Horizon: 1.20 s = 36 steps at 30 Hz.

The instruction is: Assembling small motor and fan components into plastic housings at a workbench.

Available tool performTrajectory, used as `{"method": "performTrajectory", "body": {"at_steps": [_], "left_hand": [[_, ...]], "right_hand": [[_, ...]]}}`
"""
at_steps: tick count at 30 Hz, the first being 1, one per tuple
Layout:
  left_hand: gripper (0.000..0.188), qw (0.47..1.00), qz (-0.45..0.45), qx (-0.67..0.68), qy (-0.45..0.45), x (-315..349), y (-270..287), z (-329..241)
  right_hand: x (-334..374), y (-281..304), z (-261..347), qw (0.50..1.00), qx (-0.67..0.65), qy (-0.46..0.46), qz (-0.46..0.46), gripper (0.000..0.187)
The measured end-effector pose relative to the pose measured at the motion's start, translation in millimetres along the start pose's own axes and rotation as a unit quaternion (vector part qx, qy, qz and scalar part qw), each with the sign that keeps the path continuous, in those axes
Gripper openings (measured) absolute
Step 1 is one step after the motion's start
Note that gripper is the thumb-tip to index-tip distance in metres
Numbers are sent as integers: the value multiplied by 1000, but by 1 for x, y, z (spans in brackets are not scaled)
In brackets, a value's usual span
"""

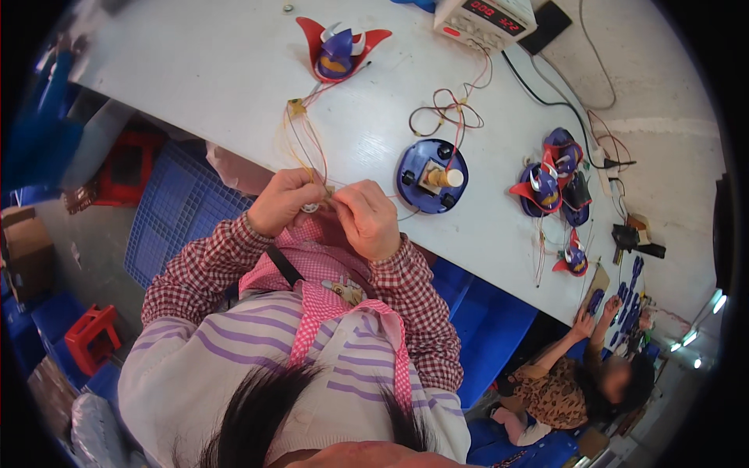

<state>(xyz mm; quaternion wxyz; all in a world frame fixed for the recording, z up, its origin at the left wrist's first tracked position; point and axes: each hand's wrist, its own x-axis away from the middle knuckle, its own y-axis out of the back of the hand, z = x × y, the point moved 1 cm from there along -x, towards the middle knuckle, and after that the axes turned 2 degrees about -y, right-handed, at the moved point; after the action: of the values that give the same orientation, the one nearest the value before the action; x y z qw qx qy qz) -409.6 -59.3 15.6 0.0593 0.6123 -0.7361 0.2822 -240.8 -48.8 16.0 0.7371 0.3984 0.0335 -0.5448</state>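
Close together at the table's front edge, both my hands are closed in pinches. My left hand [287,200] grips thin wires [316,150], with a small round white part [310,208] at its fingertips. Beside it, my right hand [368,219] pinches something small that its fingers mostly hide. Red, yellow and dark wires run up to a small yellowish circuit board [296,108]. Beyond that lies a toy head [338,56] with a purple horned helmet and red wing-like sides. To the right sits a round blue base [412,160] with black feet and a motor-like part.
A power supply [485,22] stands at the back, its leads looping over the white table [218,70]. More toy heads [544,187] lie at the right. A co-worker [573,382] handles parts farther right. A blue crate [175,210] and red stools [92,338] are at the left.
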Motion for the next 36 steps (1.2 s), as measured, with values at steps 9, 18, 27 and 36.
{"method": "performTrajectory", "body": {"at_steps": [9, 18, 27, 36], "left_hand": [[17, 954, 1, -298, 14, -62, 15, -55], [20, 734, 59, -638, -225, -12, 5, -93], [103, 643, 47, -618, -449, -76, -124, 8], [108, 644, 11, -630, -433, -91, -117, 11]], "right_hand": [[7, 25, 26, 996, 82, 10, -39, 34], [43, 122, 15, 963, 63, -211, -157, 41], [20, 104, -14, 969, 134, -174, -116, 27], [20, 112, -13, 958, 206, -59, -191, 11]]}}
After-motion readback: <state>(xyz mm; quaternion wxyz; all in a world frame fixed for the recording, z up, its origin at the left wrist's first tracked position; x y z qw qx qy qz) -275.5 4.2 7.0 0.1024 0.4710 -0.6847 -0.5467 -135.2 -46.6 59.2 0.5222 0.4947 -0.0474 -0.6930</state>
